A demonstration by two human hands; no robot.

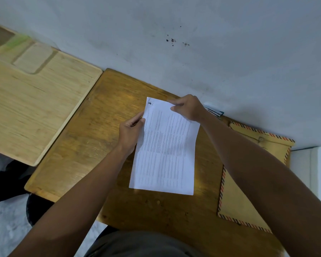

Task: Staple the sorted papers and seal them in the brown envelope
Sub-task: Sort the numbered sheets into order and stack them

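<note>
Papers: one white printed stack, sheet count indeterminable, lying at the centre of the dark wooden worktop. Left hand pinches the stack's edge at 9 o'clock, grip clenched on the papers. Right hand pinches the top edge at 1 o'clock, likewise grasping the papers. One brown envelope with striped border lies flat at 3 o'clock, just beside the stack and partly under the right forearm. One lighter wooden board sits at 9 o'clock, well apart.
</note>
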